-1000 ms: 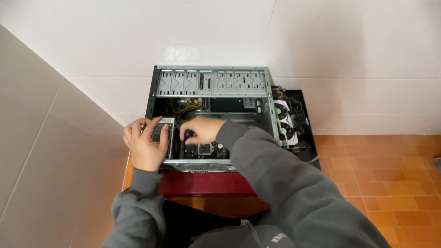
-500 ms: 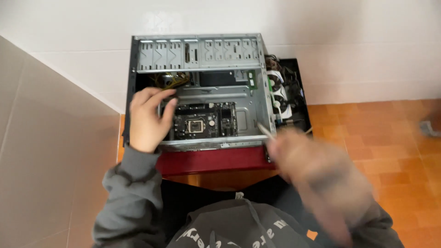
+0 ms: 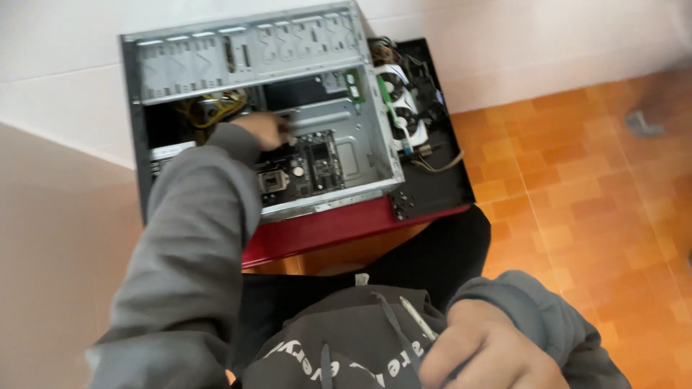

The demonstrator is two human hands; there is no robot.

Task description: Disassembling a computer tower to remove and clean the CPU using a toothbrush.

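The open computer case (image 3: 259, 122) lies on a red table (image 3: 324, 234); inside sits the circuit board (image 3: 303, 169), stiff but fragile, best held by its edges. The left hand (image 3: 263, 131) rests on it, grip unclear. The right hand (image 3: 490, 353) hangs loosely curled, empty, near the lap.

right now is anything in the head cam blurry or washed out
Head view: the computer case and circuit board are fairly sharp; the right hand at the bottom edge is soft with blur, the far floor smeared; the white wall looks bright, slightly washed out.
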